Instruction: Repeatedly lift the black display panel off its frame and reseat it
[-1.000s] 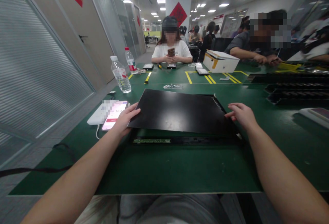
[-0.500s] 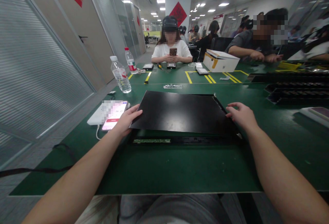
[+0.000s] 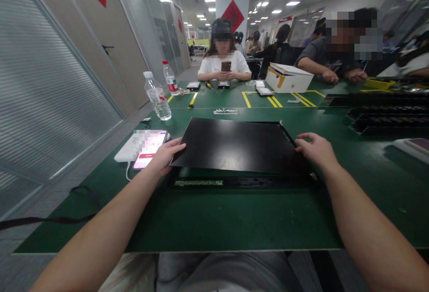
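A flat glossy black panel (image 3: 228, 144) lies tilted over a thin black frame (image 3: 268, 182); its left side is raised. A green circuit strip (image 3: 199, 183) shows along the frame's near side. My left hand (image 3: 167, 156) grips the panel's left edge, thumb on top and the other fingers partly hidden below. At the right side, my right hand (image 3: 317, 149) has its fingers curled and pinched at the frame's right edge; the fingertips are partly hidden. Whether they also touch the panel I cannot tell.
A lit phone (image 3: 150, 149) rests on a white box-like object left of my left hand. Two water bottles (image 3: 157, 98) stand behind it. Several black long parts (image 3: 385, 120) lie at the right. A white box (image 3: 290, 80) and people are across the green table (image 3: 234, 225).
Both hands keep nearly the same hold and the panel stays in place. The view shifts very slightly. Across the table, a person's hands at the right have moved a little.
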Tool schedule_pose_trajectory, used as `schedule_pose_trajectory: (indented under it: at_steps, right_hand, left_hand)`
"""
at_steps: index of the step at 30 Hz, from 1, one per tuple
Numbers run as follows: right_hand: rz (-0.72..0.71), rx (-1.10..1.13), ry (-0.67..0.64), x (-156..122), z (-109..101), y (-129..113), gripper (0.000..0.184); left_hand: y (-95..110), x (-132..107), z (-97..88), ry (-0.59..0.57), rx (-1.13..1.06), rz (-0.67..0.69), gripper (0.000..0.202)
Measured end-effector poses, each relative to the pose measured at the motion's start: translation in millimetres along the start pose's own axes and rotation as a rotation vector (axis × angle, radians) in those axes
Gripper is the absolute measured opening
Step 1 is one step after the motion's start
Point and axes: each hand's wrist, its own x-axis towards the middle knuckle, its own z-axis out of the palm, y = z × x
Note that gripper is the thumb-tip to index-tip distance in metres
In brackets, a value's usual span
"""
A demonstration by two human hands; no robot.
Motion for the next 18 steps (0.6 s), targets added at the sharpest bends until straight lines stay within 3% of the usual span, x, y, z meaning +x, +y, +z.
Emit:
schedule_pose_trajectory:
  at_steps: [11,18]
  right_hand:
    - [-0.010,-0.006,0.027,-1.7,-1.2,-1.9,0.031]
    - [-0.017,-0.040,0.024,-3.7,-0.7,-4.0,0.028]
  left_hand:
    - [-5.2,-1.5,1.8,-0.043,0.072,0.028,0.037]
    - [-6.9,-2.5,4.2,-0.013,0.072,0.040,0.037]
